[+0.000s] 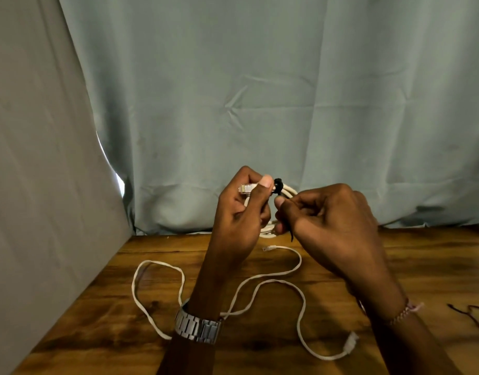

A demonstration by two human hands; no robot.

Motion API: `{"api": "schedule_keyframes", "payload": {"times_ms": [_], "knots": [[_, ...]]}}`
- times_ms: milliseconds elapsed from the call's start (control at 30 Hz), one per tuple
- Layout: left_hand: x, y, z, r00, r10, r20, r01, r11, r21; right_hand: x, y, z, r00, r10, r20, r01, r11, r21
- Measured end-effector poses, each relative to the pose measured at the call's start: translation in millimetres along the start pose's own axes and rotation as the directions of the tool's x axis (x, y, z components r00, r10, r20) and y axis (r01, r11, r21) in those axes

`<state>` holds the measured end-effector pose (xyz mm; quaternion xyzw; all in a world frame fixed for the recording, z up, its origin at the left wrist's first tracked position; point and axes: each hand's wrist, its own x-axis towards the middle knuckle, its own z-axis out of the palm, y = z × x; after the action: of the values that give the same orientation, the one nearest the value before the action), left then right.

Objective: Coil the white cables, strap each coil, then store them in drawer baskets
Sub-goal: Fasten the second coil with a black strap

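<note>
Head view: left hand point(239, 209) grips coil point(284, 191); right hand point(330, 220) pinches strap point(278, 183).

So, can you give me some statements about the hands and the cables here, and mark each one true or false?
1. The left hand holds a coiled white cable up above the table. True.
2. A black strap goes around the coil. True.
3. The right hand lies flat on the table. False: it is raised and pinches the strap's loose end.
4. A second white cable lies uncoiled on the table. True.
5. The metal watch is on the right wrist. False: it is on the left wrist.
6. The backdrop behind is bright red. False: it is pale grey-green cloth.
</note>
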<state>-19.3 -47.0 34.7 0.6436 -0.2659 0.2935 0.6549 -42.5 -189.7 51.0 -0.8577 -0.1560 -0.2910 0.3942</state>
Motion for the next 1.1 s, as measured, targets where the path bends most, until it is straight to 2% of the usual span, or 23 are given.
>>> {"api": "schedule_keyframes", "payload": {"times_ms": [233, 467, 567, 667, 767, 867, 967, 1100], "knots": [[-3, -1, -5, 0.997, 0.068, 0.035, -0.072, 0.989, 0.127, -1, -3, -4, 0.999, 0.028, 0.023, -0.028, 0.999, -0.021], [-5, 3, 0, 0.996, 0.08, 0.026, -0.083, 0.986, 0.143, -5, -1, -7, 0.97, -0.097, -0.225, 0.035, 0.964, -0.263], [-5, 5, -3, 0.997, 0.067, 0.04, -0.072, 0.987, 0.145, -2, 1, -6, 0.923, -0.211, -0.321, 0.119, 0.952, -0.282], [-5, 4, -3, 0.994, 0.074, 0.074, -0.083, 0.99, 0.115, -1, 1, 4, 0.909, -0.268, -0.318, 0.183, 0.945, -0.273], [-5, 4, -4, 0.994, 0.057, 0.088, -0.064, 0.995, 0.082, 2, 4, 5, 0.945, -0.229, -0.234, 0.198, 0.969, -0.149], [-4, 4, -4, 0.995, 0.026, 0.097, -0.031, 0.998, 0.056, 6, 4, -1, 0.983, -0.148, -0.108, 0.163, 0.976, 0.142], [-3, 2, -6, 0.994, 0.023, 0.103, -0.026, 0.999, 0.027, 6, 4, -4, 0.977, -0.185, -0.11, 0.211, 0.925, 0.315], [-2, 0, -8, 0.996, 0.012, 0.091, -0.008, 0.999, -0.043, 7, 4, -6, 0.976, -0.201, -0.088, 0.22, 0.878, 0.424]]}}
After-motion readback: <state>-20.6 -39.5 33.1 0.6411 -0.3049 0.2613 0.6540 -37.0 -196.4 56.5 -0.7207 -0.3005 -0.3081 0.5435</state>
